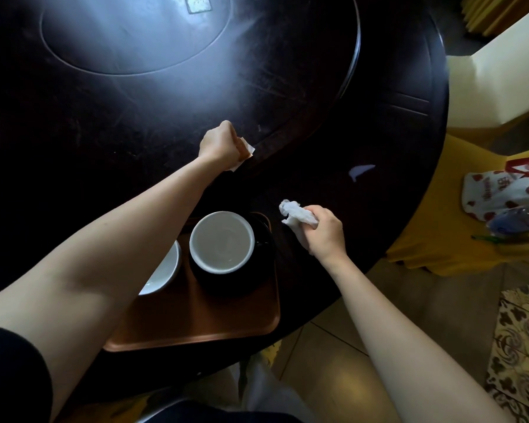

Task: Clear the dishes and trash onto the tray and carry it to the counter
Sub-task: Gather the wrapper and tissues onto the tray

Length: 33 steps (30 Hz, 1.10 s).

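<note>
Gathering trash is the step in hand: left hand [219, 145] has its fingers curled round a flat paper scrap [247, 150] well beyond the tray [202, 328], right hand [323, 232] fingers pinched on a crumpled tissue [297, 212] just right of it. Tray already holds a cup [222, 242] & bowl [162, 273]. Next, prob. drop both in. One white scrap [360, 171] lies farther right on the table [379, 123]; nothing blocks it.

tray [226, 319]: two bowls [222, 241] | tissue [297, 213]: right hand [324, 232]
</note>
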### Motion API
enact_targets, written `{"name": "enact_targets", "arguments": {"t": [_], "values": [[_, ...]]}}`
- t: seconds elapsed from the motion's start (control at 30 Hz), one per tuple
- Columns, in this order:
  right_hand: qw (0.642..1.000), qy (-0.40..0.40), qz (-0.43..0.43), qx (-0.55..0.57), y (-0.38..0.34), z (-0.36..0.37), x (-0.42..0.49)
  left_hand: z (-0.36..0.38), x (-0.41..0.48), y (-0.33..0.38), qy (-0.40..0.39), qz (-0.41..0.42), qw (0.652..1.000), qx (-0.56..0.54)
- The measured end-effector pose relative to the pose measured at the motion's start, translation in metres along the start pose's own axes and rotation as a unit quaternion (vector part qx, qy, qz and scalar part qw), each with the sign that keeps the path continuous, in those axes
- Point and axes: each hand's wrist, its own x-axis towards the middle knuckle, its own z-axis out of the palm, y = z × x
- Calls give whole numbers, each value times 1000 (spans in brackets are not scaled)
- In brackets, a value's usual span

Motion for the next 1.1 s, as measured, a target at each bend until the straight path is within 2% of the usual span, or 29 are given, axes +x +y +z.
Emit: {"name": "enact_targets", "arguments": {"t": [0.17,0.27,0.43,0.57,0.73,0.93,1.1], "values": [[997,-7,51,56,-1,-6,-11,-1,-7,-7,9,10,1000,-19],[993,-18,67,91,-5,-12,-18,-4,-17,-6,21,4,995,-94],[989,-35,51,137,-13,-15,-35,-16,-50,-19,39,-30,975,-217],[979,-48,60,187,-27,-18,-49,-34,-88,-42,57,-23,965,-255],[970,-67,20,233,-61,-29,-78,-57,-146,-81,61,-22,934,-352],[958,-208,-29,193,-96,-12,-124,-66,-226,-144,83,-52,931,-351],[956,-278,-49,73,-101,40,-147,-32,-275,-192,28,-132,932,-337]]}}
